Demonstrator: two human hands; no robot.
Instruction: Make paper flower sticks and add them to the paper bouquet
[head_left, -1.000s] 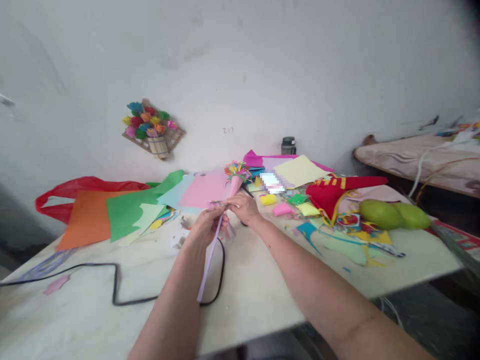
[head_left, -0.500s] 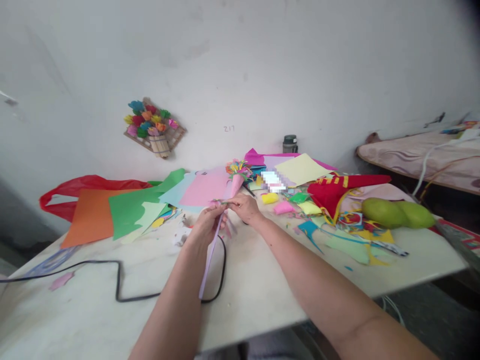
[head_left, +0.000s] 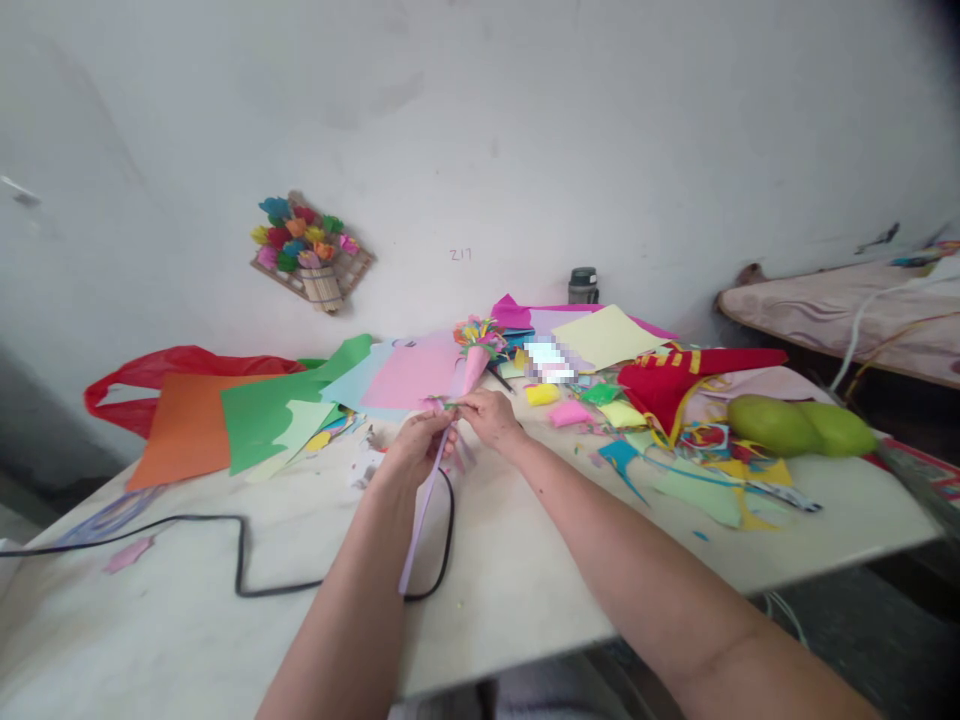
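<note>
My left hand (head_left: 422, 442) is closed around a narrow lilac paper strip (head_left: 420, 533), which hangs down past my wrist. At its top a small pink and green paper piece (head_left: 435, 403) shows between my hands. My right hand (head_left: 491, 418) meets the left one there, its thumb and fingers pinched on that paper piece; fine detail at the fingertips is too small to make out. Just beyond my hands lies a pink paper cone (head_left: 474, 368) with a bunch of multicoloured fringed paper (head_left: 478, 332) at its mouth.
Orange (head_left: 187, 430) and green sheets (head_left: 262, 420) lie left, beside a red plastic bag (head_left: 112, 395). A black cable (head_left: 241, 555) crosses the table (head_left: 187, 640). At right are paper scraps (head_left: 694, 490), a red cloth piece (head_left: 660, 390), green fruits (head_left: 776, 424); a flask (head_left: 583, 286) stands behind.
My hands stay together on the strip and paper piece, with hardly any movement. The whole view has shifted very slightly.
</note>
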